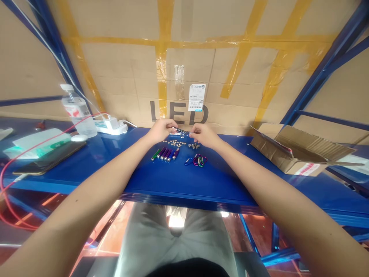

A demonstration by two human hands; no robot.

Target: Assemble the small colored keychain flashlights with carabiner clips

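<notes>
Left hand and right hand are apparently pinching 1 slim, dark metallic tube mid-frame, steadying both ends.

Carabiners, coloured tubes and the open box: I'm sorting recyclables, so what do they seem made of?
Carabiners: probably coloured metal, given their shiny glints. Coloured tubes: likely glossy metal with silvery ends, though plastic is possible. Open box: matte brown corrugated cardboard, shown by its ridged flap.
</notes>
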